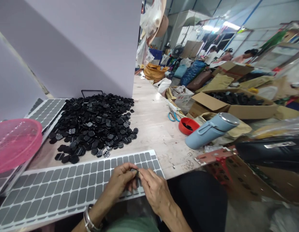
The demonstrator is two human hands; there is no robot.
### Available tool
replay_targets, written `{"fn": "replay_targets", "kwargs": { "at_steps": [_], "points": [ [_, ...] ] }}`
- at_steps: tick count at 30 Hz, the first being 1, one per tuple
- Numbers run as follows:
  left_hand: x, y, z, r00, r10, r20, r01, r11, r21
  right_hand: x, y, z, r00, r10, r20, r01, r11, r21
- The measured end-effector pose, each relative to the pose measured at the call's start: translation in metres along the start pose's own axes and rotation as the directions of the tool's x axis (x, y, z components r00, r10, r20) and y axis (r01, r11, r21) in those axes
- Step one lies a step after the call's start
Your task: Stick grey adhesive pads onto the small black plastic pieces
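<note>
My left hand [121,179] and my right hand [154,189] meet over the right part of a white sheet of grey pads [73,184]. Between their fingertips both pinch a small black piece [134,170], mostly hidden by the fingers. It looks like the pieces in the big heap of small black plastic pieces [96,120] just beyond the sheet. Some of those pieces show slots. The sheet carries rows of rounded grey pads and lies along the table's front edge.
A pink basket [17,145] stands at the left, near more padded sheets [46,111]. On the table's [149,111] right side are blue-handled scissors [173,116], a red bowl [188,126] and a blue flask [209,131]. Beyond stands an open carton [246,111]; people sit far back.
</note>
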State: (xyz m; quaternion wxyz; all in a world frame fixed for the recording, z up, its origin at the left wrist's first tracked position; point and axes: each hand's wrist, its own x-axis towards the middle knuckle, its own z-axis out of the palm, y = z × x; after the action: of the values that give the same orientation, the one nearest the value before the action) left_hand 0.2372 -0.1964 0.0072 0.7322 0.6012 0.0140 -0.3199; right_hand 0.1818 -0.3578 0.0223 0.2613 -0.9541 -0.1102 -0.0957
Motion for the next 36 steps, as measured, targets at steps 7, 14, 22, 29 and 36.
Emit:
{"fn": "replay_targets", "kwargs": {
  "at_steps": [7, 14, 22, 29, 36],
  "points": [
    [0.003, 0.029, -0.001, 0.931, 0.356, 0.079, -0.339, 0.768, 0.543, 0.027, 0.05, -0.04, 0.957, 0.29, 0.018, -0.271, 0.912, -0.308],
    [0.019, 0.016, 0.029, 0.759, 0.396, 0.517, -0.65, 0.399, 0.647, 0.055, 0.064, -0.027, 0.964, 0.233, 0.132, -0.18, 0.929, -0.323],
    [0.022, 0.016, 0.027, 0.723, 0.4, 0.563, -0.675, 0.234, 0.7, 0.058, 0.073, -0.028, 0.959, 0.219, 0.182, -0.179, 0.961, -0.21],
    [0.032, 0.01, 0.029, 0.68, 0.451, 0.578, -0.723, 0.277, 0.633, 0.067, 0.074, -0.027, 0.959, 0.211, 0.187, -0.194, 0.975, -0.103],
    [0.022, 0.011, 0.032, 0.722, 0.414, 0.554, -0.66, 0.174, 0.731, 0.08, 0.046, -0.053, 0.987, 0.074, 0.146, -0.102, 0.975, 0.196]
  ]
}}
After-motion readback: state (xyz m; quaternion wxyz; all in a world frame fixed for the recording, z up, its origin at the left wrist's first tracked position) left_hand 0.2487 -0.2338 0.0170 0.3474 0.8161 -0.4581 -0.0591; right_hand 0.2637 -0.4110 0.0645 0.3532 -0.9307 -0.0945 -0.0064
